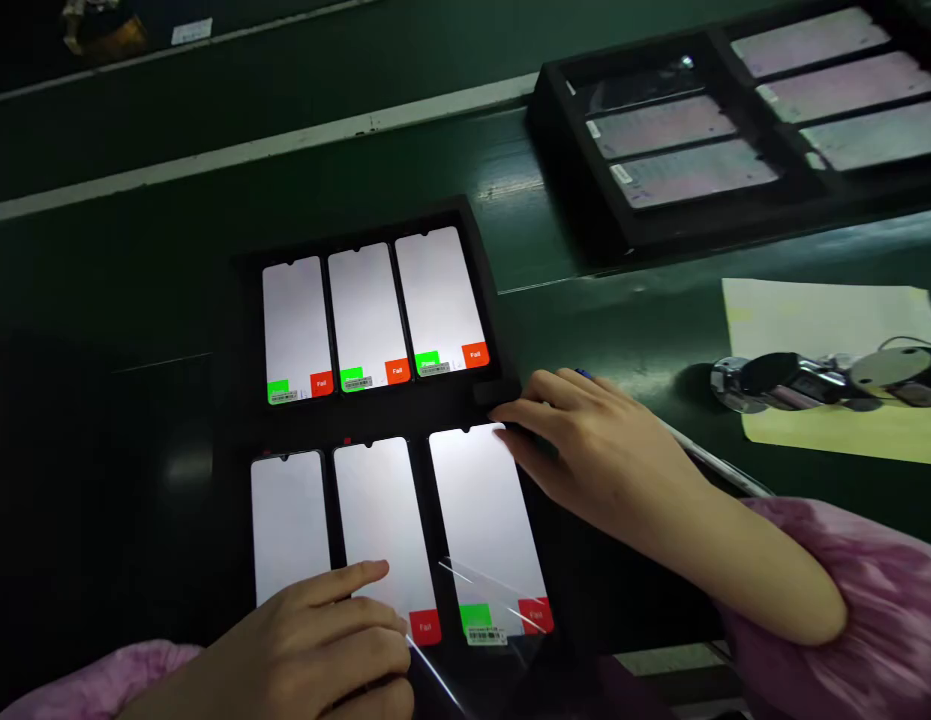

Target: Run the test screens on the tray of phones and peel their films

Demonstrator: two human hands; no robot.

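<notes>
A black foam tray (375,418) holds two rows of lit smartphones with white screens. My left hand (315,650) lies over the lower middle phone (379,510), fingers stretched out, the forefinger on or just above its screen. It also covers part of the lower left phone (289,515). A clear film (495,590) crosses the bottom of the lower right phone (484,510), close to my left fingers. My right hand (585,440) is closed, thumb and forefinger near together at that phone's top right corner. What they grip, if anything, is hidden.
Three phones (367,315) in the upper row show green and red boxes marked "Fail". A second black tray (585,190) at the back right holds several phones. Shiny metal parts (802,380) lie on yellowish paper (825,310) at right. A pale rod (724,465) passes behind my right forearm.
</notes>
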